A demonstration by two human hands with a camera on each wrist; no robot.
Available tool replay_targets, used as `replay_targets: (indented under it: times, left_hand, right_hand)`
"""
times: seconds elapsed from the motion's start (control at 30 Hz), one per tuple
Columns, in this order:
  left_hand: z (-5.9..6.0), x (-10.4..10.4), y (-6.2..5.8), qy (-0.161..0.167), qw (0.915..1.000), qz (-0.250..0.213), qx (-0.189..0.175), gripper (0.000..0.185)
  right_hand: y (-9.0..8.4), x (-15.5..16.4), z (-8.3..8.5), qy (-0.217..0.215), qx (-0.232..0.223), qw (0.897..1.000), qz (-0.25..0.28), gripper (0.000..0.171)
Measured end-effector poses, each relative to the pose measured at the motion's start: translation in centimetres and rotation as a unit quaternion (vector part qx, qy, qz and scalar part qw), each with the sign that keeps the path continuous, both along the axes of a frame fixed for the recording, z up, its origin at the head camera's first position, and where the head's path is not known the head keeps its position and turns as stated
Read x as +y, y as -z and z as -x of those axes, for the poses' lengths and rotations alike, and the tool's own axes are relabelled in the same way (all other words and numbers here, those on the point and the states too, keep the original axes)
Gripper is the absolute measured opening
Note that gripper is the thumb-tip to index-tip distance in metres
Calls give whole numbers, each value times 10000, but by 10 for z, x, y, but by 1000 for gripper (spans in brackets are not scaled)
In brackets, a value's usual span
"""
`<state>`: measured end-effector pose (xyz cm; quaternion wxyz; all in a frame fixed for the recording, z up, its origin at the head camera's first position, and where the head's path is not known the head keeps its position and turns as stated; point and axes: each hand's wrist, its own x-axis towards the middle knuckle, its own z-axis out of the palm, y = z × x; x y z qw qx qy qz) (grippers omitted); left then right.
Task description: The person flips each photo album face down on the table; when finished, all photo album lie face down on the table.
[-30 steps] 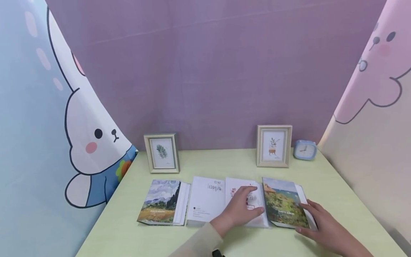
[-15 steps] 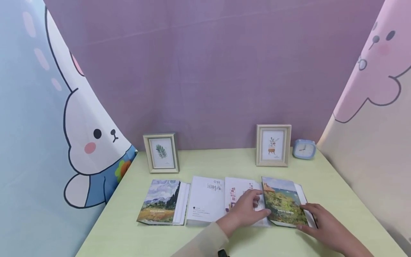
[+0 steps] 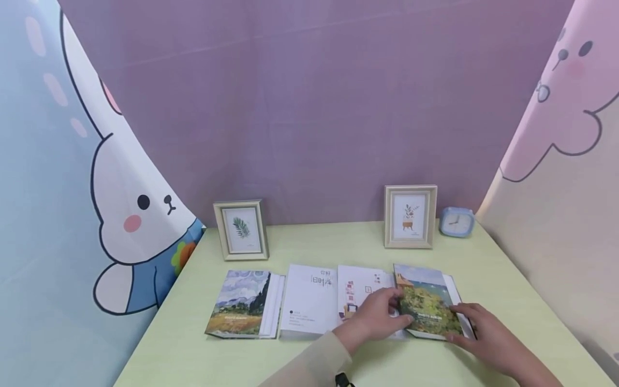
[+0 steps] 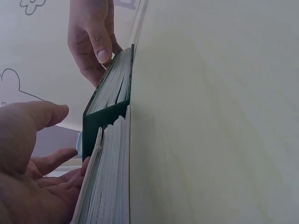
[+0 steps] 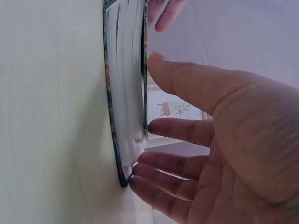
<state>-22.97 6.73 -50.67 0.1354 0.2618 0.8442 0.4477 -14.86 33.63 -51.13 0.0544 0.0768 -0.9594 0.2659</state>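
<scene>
Pale green table (image 3: 338,244) fills lower centre of the head view. Three albums in a row at lower centre: wheat-field album (image 3: 240,303) left, white album (image 3: 314,298) middle, landscape album (image 3: 425,303) right. Left hand (image 3: 379,317) lies on the white album, fingers straight, tips at the landscape album's left edge. Right hand (image 3: 476,328) touches its right edge, fingers extended, gripping nothing.

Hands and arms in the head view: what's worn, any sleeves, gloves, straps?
Both hands are bare, no gloves or rings visible. The left hand comes out of a long, pale beige sleeve that ends at the wrist, with a small dark object, perhaps a strap or device, at the frame's bottom edge beside it. The right hand shows a bare wrist and forearm, with no sleeve in view.
</scene>
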Motion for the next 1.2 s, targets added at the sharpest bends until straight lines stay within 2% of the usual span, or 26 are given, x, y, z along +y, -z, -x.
replay_targets:
  times: [0.27, 0.47, 0.6, 0.77, 1.0, 1.2]
  left_hand:
    - [-5, 5, 3, 51, 9996, -199, 211, 49]
    - [-11, 7, 5, -151, 9967, -773, -215, 42]
    - [-16, 10, 4, -301, 9913, -1213, -407, 38]
    - [-21, 11, 1, -419, 9851, -1636, -325, 27]
    - [-24, 13, 1, -228, 9675, -2498, -306, 19]
    - [-28, 12, -2, -217, 9635, -2631, -438, 21]
  right_hand:
    - [1, -1, 3, 91, -24, 9999, 113, 60]
    - [2, -3, 2, 110, 10, 9996, 267, 61]
    - [1, -5, 2, 64, 106, 9995, 286, 59]
    - [-1, -8, 3, 58, -54, 9984, 554, 58]
    - [-5, -15, 3, -23, -377, 9931, 1108, 55]
    - [-8, -17, 2, -118, -309, 9913, 1275, 52]
